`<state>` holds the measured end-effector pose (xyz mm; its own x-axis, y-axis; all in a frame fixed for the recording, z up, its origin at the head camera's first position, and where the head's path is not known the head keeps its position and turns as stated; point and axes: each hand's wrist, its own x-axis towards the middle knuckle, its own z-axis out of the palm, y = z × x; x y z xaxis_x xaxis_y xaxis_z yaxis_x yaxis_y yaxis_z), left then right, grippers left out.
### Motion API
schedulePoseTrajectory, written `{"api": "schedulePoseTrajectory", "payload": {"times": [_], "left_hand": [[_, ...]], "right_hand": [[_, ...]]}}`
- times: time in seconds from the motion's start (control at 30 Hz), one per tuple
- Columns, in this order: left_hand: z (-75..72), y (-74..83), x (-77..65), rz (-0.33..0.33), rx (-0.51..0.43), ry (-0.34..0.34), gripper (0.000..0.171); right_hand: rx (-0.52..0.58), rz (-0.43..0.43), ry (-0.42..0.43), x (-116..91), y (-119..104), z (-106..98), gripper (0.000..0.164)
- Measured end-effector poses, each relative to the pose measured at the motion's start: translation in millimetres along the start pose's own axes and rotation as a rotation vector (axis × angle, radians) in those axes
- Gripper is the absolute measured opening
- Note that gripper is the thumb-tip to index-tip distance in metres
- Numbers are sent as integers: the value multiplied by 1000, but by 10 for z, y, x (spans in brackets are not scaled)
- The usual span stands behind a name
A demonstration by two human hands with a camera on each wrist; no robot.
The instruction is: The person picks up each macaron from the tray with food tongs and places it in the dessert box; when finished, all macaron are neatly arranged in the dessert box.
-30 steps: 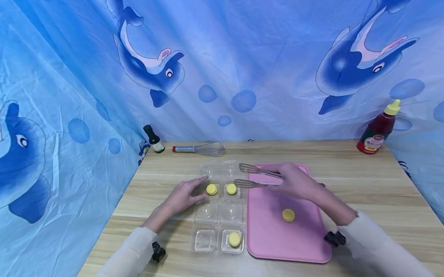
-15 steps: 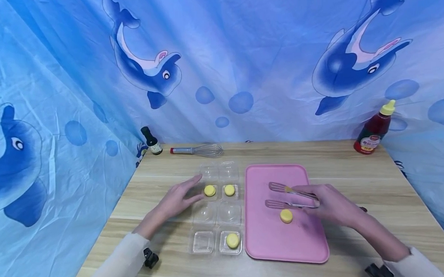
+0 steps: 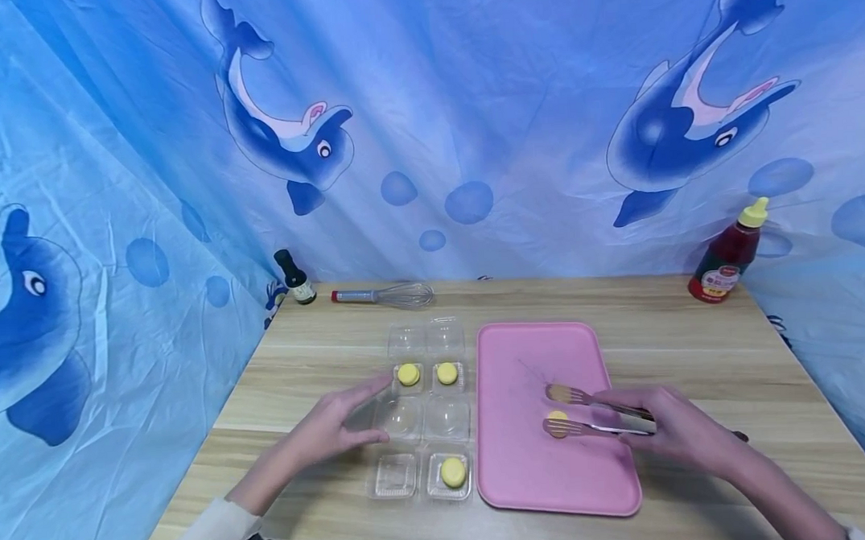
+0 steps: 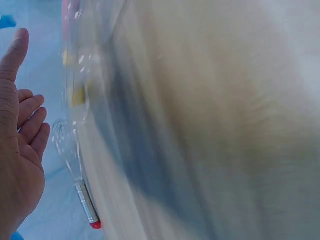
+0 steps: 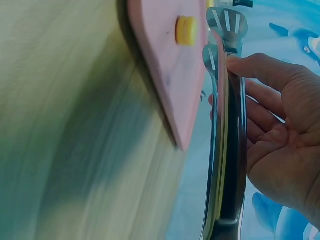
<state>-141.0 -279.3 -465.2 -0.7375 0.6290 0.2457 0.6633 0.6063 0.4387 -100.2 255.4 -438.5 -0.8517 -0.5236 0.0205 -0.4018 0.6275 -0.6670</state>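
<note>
My right hand [image 3: 675, 430] holds slotted metal tongs [image 5: 234, 150] over the pink tray [image 3: 558, 490]. Their two spread heads hang near a yellow macaron [image 5: 186, 31] on the tray; in the head view one head overlaps it. Whether metal touches the macaron I cannot tell. My left hand [image 3: 326, 426], fingers apart and holding nothing, hovers left of the clear plastic boxes. Two macarons [image 3: 409, 374] sit side by side in the farther box [image 3: 438, 389]. In the nearer box [image 3: 422, 496], a macaron [image 3: 453, 472] lies in the right compartment; the left one is bare.
Both boxes have their domed lids [image 3: 448, 418] folded back, away from me. A whisk [image 3: 386, 295] and a small dark bottle [image 3: 296, 277] are at the back left. A red sauce bottle [image 3: 728, 259] stands at the back right, before the dolphin-print curtain [image 3: 535, 120].
From beside the farther box, the tongs in my right hand have moved right and nearer to me, to the macaron on the tray. My left hand has drawn slightly back toward me.
</note>
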Motion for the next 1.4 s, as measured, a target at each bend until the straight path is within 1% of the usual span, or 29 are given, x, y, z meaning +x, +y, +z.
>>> {"api": "schedulePoseTrajectory", "payload": {"times": [0.07,0.17,0.27,0.43,0.53,0.67,0.77,0.83,1.0,1.17,1.3,1.4], "left_hand": [[22,38,-62,61,11,13,92],[55,84,-148,124,37,33,95],[88,118,-220,169,63,38,99],[143,172,-328,222,87,23,100],[181,183,-394,237,117,19,102],[208,181,-458,234,143,11,104],[210,182,-478,238,153,9,104],[218,177,-483,255,163,16,105],[226,196,-498,258,151,10,104],[230,212,-509,267,167,18,100],[236,206,-518,266,175,20,100],[243,198,-529,263,173,24,98]], "right_hand": [[-5,15,-10,-30,25,9,60],[-15,24,-22,-70,41,26,61],[-22,22,-27,-98,48,45,60],[-4,58,-34,-120,36,60,59],[6,79,-30,-130,33,70,59],[0,85,-13,-142,41,89,59],[8,101,-10,-147,47,107,59],[10,114,-10,-150,48,121,59],[9,171,-20,-138,42,150,58],[3,224,-23,-119,37,176,58],[4,218,-24,-103,46,190,57],[6,187,-18,-96,57,198,54]]}}
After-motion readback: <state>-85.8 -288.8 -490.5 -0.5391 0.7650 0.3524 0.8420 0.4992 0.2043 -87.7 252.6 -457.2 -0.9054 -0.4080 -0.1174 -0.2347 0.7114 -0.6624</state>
